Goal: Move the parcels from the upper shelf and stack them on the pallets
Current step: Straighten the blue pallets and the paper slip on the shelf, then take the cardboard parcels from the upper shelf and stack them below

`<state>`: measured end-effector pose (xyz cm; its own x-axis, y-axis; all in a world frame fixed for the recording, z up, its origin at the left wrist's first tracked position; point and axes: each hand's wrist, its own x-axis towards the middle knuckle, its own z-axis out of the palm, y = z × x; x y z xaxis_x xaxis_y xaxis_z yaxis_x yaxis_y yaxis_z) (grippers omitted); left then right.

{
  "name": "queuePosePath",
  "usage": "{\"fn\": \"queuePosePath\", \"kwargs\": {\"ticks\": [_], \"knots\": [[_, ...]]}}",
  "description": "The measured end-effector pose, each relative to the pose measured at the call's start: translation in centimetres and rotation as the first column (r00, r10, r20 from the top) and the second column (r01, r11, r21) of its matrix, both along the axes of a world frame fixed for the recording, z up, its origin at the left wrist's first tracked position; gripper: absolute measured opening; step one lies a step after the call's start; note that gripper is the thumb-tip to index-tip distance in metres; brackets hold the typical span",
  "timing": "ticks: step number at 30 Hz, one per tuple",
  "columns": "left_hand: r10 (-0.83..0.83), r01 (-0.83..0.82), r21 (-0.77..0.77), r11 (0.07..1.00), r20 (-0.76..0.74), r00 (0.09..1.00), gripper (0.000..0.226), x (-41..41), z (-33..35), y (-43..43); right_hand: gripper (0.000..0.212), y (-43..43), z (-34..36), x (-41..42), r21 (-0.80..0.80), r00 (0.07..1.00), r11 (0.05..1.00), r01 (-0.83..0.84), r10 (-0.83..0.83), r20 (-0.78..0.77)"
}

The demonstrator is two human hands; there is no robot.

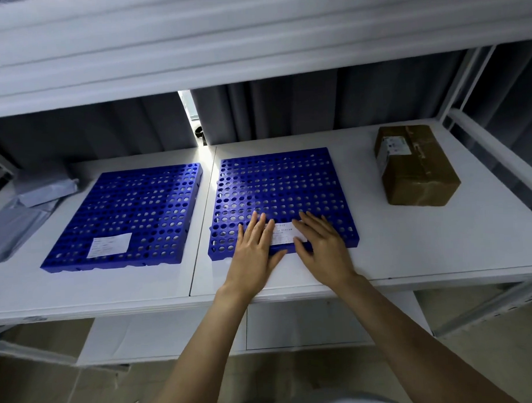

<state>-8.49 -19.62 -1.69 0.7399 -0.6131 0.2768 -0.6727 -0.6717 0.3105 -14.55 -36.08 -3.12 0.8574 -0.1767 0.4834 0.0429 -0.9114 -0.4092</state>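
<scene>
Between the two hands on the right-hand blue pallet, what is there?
In the head view, a white label lies on the blue pallet between the left hand and the right hand, its ends under both.

Shelf (411, 256) holds left pallet (129, 212), right pallet (282, 182), box (414, 169), bags (23, 209)

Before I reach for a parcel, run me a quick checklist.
1. Hands free: left hand and right hand lie flat on the right pallet, holding nothing: ok.
2. Right pallet free of parcels: ok.
3. Left pallet bare but for its label: ok.
4. Parcels on upper shelf: only its underside shows: cannot tell.
5. Brown parcel on a pallet: beside them, not ok.
6. Grey mailer bags stacked: off the pallets, not ok.
</scene>
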Motion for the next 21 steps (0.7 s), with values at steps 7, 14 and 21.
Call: {"fn": "queuePosePath", "kwargs": {"ticks": [7, 14, 21], "knots": [[-0.095, 0.079, 0.063, 0.995, 0.313, 0.945, 0.067, -1.8, 6.1, -1.6, 0.047, -0.8, 5.4, -2.5, -0.035, 0.992, 0.999, 0.002, 0.002, 0.127], [-0.178, 0.212, 0.007, 0.977, 0.574, 0.799, 0.063, -5.5, 15.6, -4.1, 0.054, -1.6, 14.3, -6.6, -0.126, 0.906, 0.992, 0.013, 0.042, 0.422], [-0.178, 0.35, -0.093, 0.932, 0.724, 0.667, 0.049, -11.0, 25.0, -3.9, 0.051, -1.2, 23.9, -10.8, -0.151, 0.661, 0.988, 0.036, 0.09, 0.745]]}}
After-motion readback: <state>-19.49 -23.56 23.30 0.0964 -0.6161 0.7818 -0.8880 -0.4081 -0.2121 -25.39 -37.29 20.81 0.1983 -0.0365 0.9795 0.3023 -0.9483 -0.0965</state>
